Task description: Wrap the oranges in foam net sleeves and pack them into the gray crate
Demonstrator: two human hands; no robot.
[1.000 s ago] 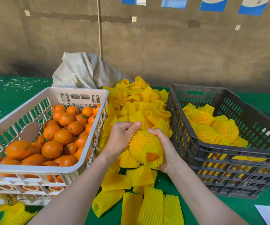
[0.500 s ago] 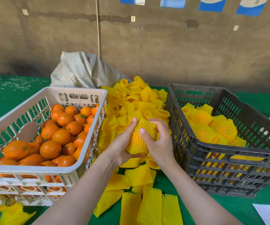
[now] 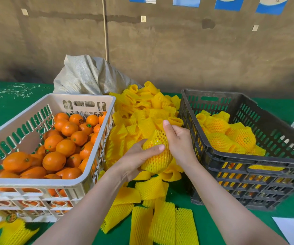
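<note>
Change vs 0.5 s ago: left hand (image 3: 137, 159) is now cupping the fruit from below-left w/ thumb lying across its front; before, its fingers were pointing straight up along the side. Right hand (image 3: 179, 142) is staying on the right flank, 1 fingertip now sticking up past the sleeve's top end.
Change vs 1 s ago: bare orange skin was showing at the sleeve's lower mouth; net is now covering the whole side facing the cam.
Grip: both hands are clasping the wrapped orange (image 3: 157, 156), fingers curling round it.
Task thing's spot: wrapped orange is being held above the sleeve pile (image 3: 142, 110), between the 2 crates, just left of the gray crate (image 3: 248, 160), not yet in it.
Counts: 2 crates; 1 fruit in hand; approx 5 wrapped oranges (image 3: 218, 141) sitting in gray crate; 25+ loose oranges (image 3: 54, 160) showing in white crate (image 3: 36, 181); 4 flat sleeves (image 3: 162, 225) lying in the near row; 4 blue-white sheets (image 3: 229, 3) hanging along the top edge.
Materials/shapes: sleeves are yellow foam mesh, diamond holes stretching open over fruit, lying as short flattened tubes when unused. Crates are rigid slotted plastic, rectangular. Oranges are looking glossy, round to oval, some bearing small stickers. Sack (image 3: 87, 75) behind is woven, pale, slumping. Table cover (image 3: 10, 103) is green, pale scraps lying at far left.
</note>
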